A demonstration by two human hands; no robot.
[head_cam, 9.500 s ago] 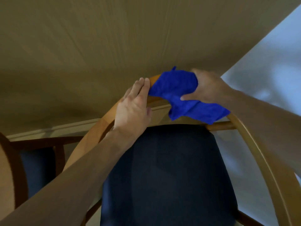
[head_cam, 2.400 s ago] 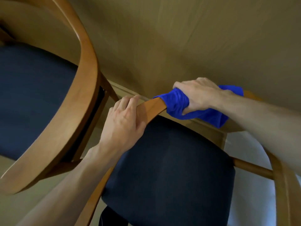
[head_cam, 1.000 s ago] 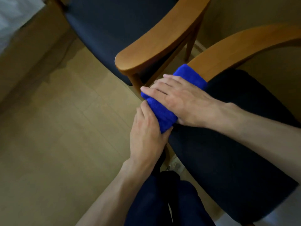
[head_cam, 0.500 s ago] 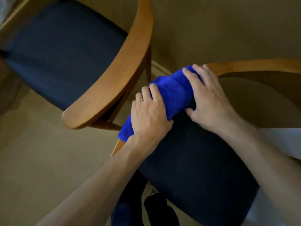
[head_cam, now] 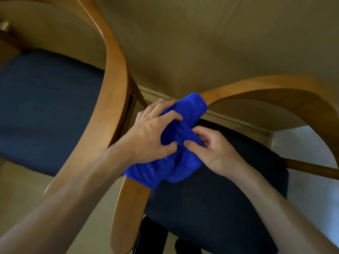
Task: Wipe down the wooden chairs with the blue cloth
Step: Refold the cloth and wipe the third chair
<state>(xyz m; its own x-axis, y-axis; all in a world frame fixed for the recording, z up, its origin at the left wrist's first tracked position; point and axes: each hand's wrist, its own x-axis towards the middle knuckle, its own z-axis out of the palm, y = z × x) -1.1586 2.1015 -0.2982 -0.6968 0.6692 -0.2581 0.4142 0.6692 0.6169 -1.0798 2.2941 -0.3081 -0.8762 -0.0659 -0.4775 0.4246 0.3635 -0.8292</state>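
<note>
Both hands are on the blue cloth (head_cam: 176, 143), which is bunched over the left armrest (head_cam: 132, 208) of the near wooden chair (head_cam: 266, 88). The left hand (head_cam: 150, 138) lies across the cloth with fingers spread and curled into it, thumb digging into the fabric. The right hand (head_cam: 209, 149) pinches a fold of the cloth between thumb and curled fingers, right beside the left thumb. The cloth hangs over onto the dark blue seat (head_cam: 220, 208). A second chair (head_cam: 113, 79) stands just to the left, its armrest close alongside. Pale floor (head_cam: 22, 195) shows below.
</note>
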